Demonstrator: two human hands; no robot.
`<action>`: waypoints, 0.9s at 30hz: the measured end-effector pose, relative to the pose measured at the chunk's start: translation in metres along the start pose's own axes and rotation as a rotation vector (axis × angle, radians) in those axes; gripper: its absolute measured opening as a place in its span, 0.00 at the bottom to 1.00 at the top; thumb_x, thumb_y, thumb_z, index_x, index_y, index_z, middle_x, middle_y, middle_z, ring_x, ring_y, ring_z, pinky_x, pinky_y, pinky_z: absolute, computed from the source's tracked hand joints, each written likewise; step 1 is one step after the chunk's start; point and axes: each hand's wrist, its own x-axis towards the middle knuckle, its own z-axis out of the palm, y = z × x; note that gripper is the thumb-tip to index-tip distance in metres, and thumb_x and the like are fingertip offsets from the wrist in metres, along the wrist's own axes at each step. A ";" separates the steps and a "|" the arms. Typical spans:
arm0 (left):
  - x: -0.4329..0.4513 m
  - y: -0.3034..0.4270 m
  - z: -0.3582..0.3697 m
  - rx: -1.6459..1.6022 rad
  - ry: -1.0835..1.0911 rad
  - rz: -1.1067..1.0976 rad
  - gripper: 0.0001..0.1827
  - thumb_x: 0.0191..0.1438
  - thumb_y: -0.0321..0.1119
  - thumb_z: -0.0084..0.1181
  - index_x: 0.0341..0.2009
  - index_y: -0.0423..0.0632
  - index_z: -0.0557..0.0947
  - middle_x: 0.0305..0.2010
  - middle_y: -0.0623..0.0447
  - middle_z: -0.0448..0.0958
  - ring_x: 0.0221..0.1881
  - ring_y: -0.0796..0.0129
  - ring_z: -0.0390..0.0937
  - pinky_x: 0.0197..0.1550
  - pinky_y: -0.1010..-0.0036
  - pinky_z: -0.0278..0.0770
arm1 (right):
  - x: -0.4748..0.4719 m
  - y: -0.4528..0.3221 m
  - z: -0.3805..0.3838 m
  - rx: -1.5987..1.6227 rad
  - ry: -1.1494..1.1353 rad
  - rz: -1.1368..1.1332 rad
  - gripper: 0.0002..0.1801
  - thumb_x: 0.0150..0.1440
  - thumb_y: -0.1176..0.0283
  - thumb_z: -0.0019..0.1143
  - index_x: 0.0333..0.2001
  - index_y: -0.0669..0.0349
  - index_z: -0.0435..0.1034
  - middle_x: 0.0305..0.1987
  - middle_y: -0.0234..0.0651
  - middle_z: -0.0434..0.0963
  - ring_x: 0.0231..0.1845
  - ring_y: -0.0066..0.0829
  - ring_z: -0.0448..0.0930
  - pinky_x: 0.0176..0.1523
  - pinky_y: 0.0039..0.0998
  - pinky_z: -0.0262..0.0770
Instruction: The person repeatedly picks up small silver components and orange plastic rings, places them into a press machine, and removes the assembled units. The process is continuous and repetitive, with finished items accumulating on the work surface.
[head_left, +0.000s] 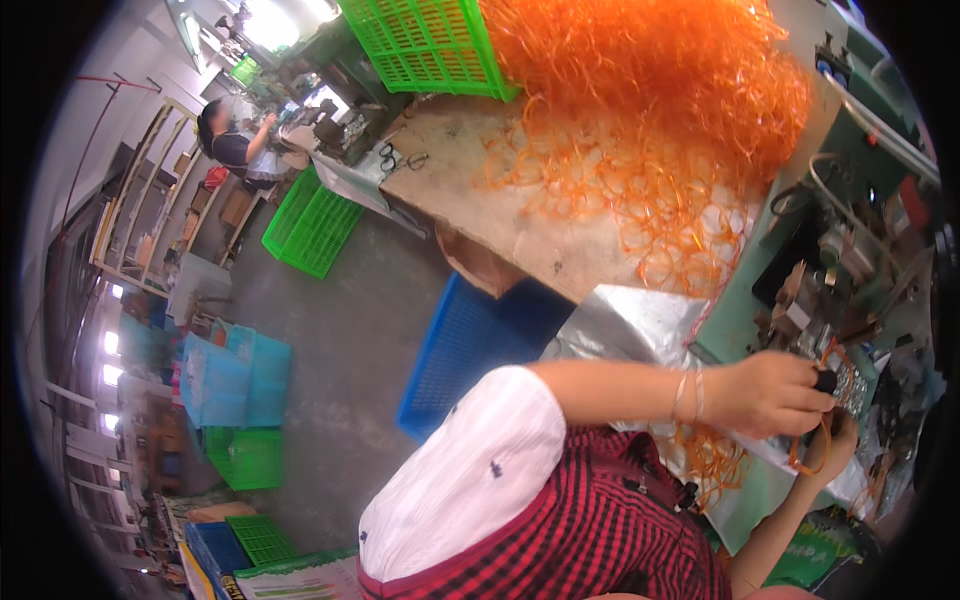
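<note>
My left hand (769, 394) is at the right of the view, its fingers bent around a small black piece (826, 381) and thin orange plastic. Just below it, my right hand (838, 442) is partly hidden, and its fingers are curled at the same spot. A translucent orange plastic eyeglass frame (814, 466) loops out between the two hands. Both hands are close together over a green workbench (750, 480) strewn with small metal parts. More orange frames (705, 457) lie in front of my chest.
A large heap of orange frames (645, 82) covers a wooden table (480, 187), beside a green crate (427, 52) and black eyeglasses (388, 157). A blue crate (480, 352) stands on the floor near my elbow. Across the room, a co-worker (236, 146) sits at a machine.
</note>
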 end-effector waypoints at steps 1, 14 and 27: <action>-0.002 0.012 -0.005 -0.025 0.004 -0.066 0.18 0.43 0.31 0.58 0.43 0.46 0.79 0.53 0.44 0.78 0.33 0.52 0.73 0.34 0.62 0.76 | 0.001 -0.004 0.003 -0.041 0.054 0.046 0.13 0.62 0.66 0.52 0.38 0.66 0.75 0.35 0.47 0.76 0.36 0.49 0.75 0.40 0.43 0.69; -0.185 -0.036 -0.405 1.320 0.069 -1.289 0.09 0.50 0.34 0.63 0.37 0.47 0.86 0.41 0.45 0.82 0.44 0.54 0.79 0.51 0.63 0.76 | -0.012 -0.011 -0.028 0.221 0.178 0.282 0.12 0.65 0.72 0.54 0.48 0.65 0.77 0.45 0.38 0.83 0.44 0.28 0.81 0.49 0.29 0.75; -0.208 -0.167 -0.419 0.996 -0.595 -1.330 0.11 0.45 0.28 0.59 0.36 0.42 0.84 0.33 0.40 0.82 0.37 0.49 0.82 0.42 0.59 0.80 | -0.014 -0.005 -0.038 0.172 0.284 0.242 0.09 0.55 0.78 0.58 0.40 0.63 0.80 0.40 0.41 0.82 0.42 0.38 0.82 0.49 0.32 0.76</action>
